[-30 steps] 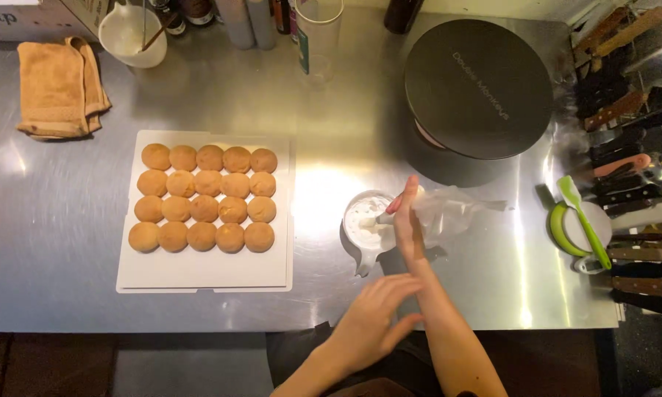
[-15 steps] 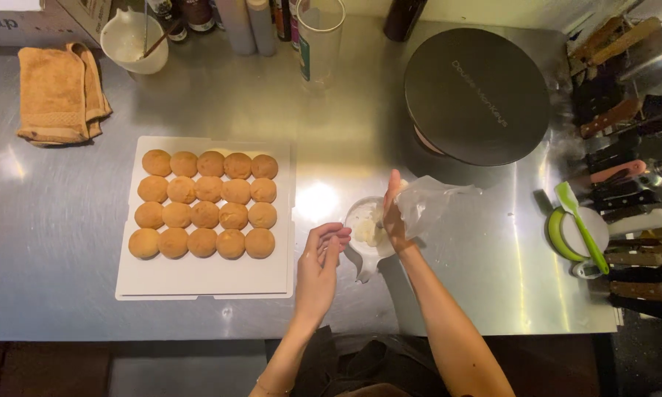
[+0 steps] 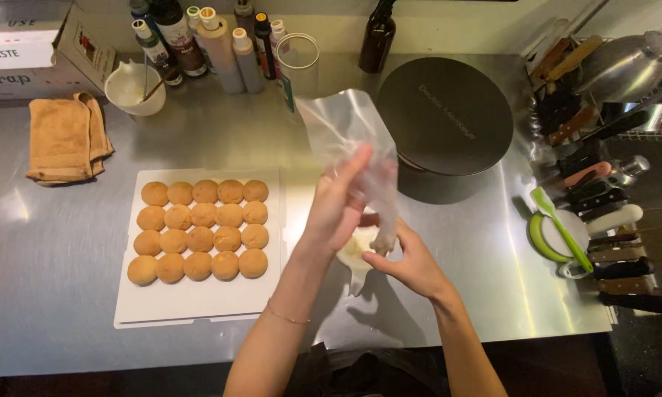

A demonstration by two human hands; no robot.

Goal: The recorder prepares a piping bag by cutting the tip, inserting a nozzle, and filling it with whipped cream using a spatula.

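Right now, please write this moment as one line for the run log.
left hand: holds clear piping bag upright | right hand: grips bag tip | white container: beneath tip | cookies: on white board, untouched

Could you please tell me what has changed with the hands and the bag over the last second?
The left hand came up from the counter's near edge and took hold of the clear plastic piping bag, which now stands lifted and opened instead of lying flat. The right hand shifted down to grip the bag's tip over the small white bowl. The white tray of round golden cookies stayed put.
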